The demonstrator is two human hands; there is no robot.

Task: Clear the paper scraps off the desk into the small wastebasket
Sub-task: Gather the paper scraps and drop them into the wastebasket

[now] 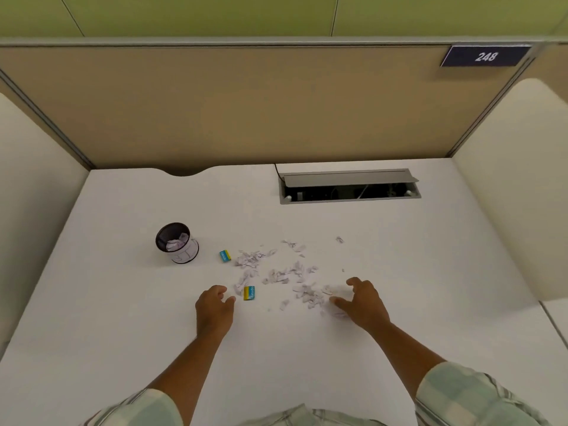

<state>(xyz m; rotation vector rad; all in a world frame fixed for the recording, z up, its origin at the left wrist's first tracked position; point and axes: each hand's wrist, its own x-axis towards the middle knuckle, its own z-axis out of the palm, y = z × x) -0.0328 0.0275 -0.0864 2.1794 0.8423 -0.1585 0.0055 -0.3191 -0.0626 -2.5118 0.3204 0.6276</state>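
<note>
Several small white paper scraps point(278, 273) lie scattered over the middle of the white desk point(123, 318). A small black mesh wastebasket point(177, 243) stands to their left, with crumpled paper inside. My left hand point(214, 307) rests on the desk at the left edge of the scraps, fingers curled, a small white bit at its thumb tip. My right hand point(361, 299) is spread and cupped over scraps at the right side of the pile, with crumpled paper under its fingers.
Two small blue and yellow boxes lie among the scraps, one point(225, 256) right of the wastebasket and one point(249, 293) beside my left hand. An open cable hatch point(349, 186) is set in the desk at the back. Partition walls point(246, 103) enclose the desk.
</note>
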